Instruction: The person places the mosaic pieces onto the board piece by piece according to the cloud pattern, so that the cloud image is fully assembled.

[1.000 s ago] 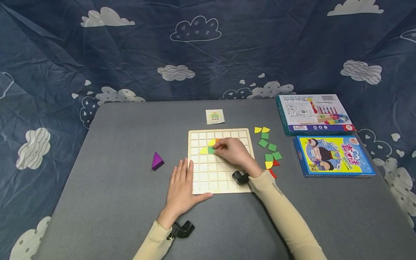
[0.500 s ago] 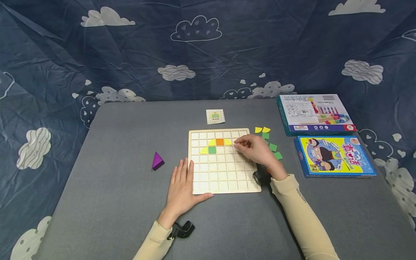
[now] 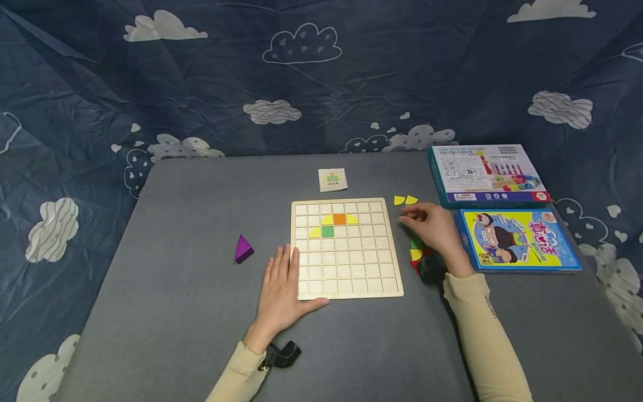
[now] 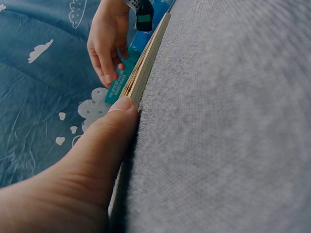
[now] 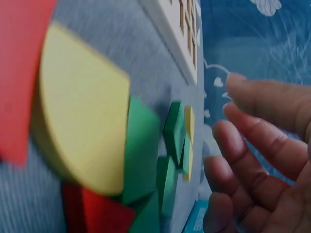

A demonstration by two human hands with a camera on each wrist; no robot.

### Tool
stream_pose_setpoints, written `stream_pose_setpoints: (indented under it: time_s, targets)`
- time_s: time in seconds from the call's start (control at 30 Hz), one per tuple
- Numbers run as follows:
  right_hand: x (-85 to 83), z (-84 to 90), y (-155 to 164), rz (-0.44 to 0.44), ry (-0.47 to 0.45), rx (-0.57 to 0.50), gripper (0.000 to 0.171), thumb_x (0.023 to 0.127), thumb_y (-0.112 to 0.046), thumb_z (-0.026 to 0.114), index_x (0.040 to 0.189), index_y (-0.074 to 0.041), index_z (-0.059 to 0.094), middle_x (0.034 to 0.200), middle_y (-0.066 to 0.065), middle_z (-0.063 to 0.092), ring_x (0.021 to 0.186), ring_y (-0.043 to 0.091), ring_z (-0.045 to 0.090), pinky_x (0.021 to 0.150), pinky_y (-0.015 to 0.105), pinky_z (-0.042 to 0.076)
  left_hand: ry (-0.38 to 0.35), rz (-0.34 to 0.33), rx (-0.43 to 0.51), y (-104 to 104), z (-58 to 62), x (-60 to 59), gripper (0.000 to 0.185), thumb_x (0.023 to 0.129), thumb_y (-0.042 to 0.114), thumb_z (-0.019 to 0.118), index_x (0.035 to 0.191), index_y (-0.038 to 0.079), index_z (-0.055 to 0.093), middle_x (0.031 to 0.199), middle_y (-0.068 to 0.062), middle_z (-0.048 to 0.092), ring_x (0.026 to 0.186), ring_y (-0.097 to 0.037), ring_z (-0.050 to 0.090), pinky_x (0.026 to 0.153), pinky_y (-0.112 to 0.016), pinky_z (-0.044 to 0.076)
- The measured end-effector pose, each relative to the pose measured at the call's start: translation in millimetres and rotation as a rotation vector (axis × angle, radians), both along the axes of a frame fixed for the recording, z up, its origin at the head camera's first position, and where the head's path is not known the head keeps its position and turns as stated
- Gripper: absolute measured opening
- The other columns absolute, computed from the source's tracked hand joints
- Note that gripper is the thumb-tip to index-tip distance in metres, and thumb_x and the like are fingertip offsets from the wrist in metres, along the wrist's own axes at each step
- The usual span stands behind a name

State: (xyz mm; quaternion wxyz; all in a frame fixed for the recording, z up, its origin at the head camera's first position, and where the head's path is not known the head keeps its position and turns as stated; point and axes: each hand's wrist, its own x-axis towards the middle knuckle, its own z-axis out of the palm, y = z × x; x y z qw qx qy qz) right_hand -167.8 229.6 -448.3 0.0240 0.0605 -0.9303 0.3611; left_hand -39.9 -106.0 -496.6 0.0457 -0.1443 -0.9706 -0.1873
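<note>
A pale wooden grid board (image 3: 341, 273) lies on the table. Set in its cells are an orange square (image 3: 339, 219), a green square (image 3: 327, 231) and yellow rounded pieces (image 3: 353, 219). My left hand (image 3: 281, 296) rests with straight fingers along the board's left edge, its thumb (image 4: 124, 109) against the front edge. To the right of the board, my right hand (image 3: 434, 228) hovers over loose pieces, partly hiding them. In the right wrist view its fingers are loosely bent with nothing between them, near green pieces (image 5: 174, 128), a yellow piece (image 5: 85, 111) and red pieces (image 5: 104, 211).
A small printed pattern card (image 3: 332, 180) lies behind the board. Two yellow pieces (image 3: 404, 200) lie beyond my right hand. A purple triangular block (image 3: 244, 249) sits at left. Two boxes, one white and teal (image 3: 487, 176), one blue and yellow (image 3: 519, 240), lie at right.
My right hand has moved right, from the green square on the board to above the loose pieces. The green square stays in its cell. My left hand has not moved.
</note>
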Motion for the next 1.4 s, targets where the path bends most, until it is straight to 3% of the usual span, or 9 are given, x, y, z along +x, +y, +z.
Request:
stream_pose_setpoints:
  time_s: [0.2, 0.43, 0.67, 1.13, 1.4]
  targets:
    - [0.3, 0.6, 5.9, -0.051, -0.005, 0.030, 0.024, 0.085, -0.017, 0.073, 0.099, 0.002, 0.071, 0.085, 0.014, 0.064, 0.069, 0.025, 0.053, 0.059, 0.035, 0.039, -0.002, 0.003, 0.003, 0.0, -1.1, -0.1, 0.121, 0.069, 0.075, 0.062, 0.149, -0.003, 0.017, 0.154, -0.022, 0.013, 0.142, -0.032, 0.005, 0.113, -0.045, 0.004]
    - [0.4, 0.1, 9.0, -0.108, -0.090, 0.074, 0.031, 0.083, -0.023, 0.075, 0.101, 0.002, 0.071, 0.090, 0.016, 0.066, 0.079, 0.029, 0.058, 0.064, 0.036, 0.041, 0.024, -0.003, 0.002, 0.2, -2.0, 0.2, 0.121, 0.069, 0.076, 0.061, 0.149, -0.003, 0.017, 0.154, -0.022, 0.014, 0.142, -0.033, 0.007, 0.112, -0.046, 0.005]
    - [0.7, -1.7, 10.7, -0.130, -0.142, 0.111, 0.032, 0.081, -0.025, 0.076, 0.098, 0.002, 0.071, 0.088, 0.014, 0.065, 0.076, 0.026, 0.055, 0.062, 0.035, 0.038, 0.025, -0.007, 0.011, 0.4, -2.5, 0.5, 0.122, 0.069, 0.077, 0.061, 0.149, -0.003, 0.017, 0.154, -0.023, 0.014, 0.142, -0.034, 0.007, 0.112, -0.046, 0.005]
    - [-0.8, -0.8, 8.3, -0.099, -0.215, 0.120, 0.031, 0.082, -0.022, 0.074, 0.101, 0.002, 0.067, 0.091, 0.015, 0.062, 0.077, 0.027, 0.052, 0.064, 0.035, 0.037, 0.040, -0.011, 0.025, 0.0, -1.5, 0.5, 0.121, 0.068, 0.075, 0.063, 0.149, -0.004, 0.019, 0.153, -0.024, 0.015, 0.142, -0.035, 0.008, 0.112, -0.047, 0.007]
    - [-0.7, -0.6, 6.7, -0.071, -0.188, 0.098, 0.026, 0.081, -0.018, 0.076, 0.096, -0.002, 0.061, 0.089, 0.015, 0.061, 0.074, 0.027, 0.051, 0.062, 0.035, 0.037, 0.031, -0.007, 0.013, -0.1, -1.8, 0.2, 0.121, 0.069, 0.076, 0.062, 0.149, -0.003, 0.018, 0.154, -0.023, 0.014, 0.142, -0.034, 0.006, 0.112, -0.046, 0.006]
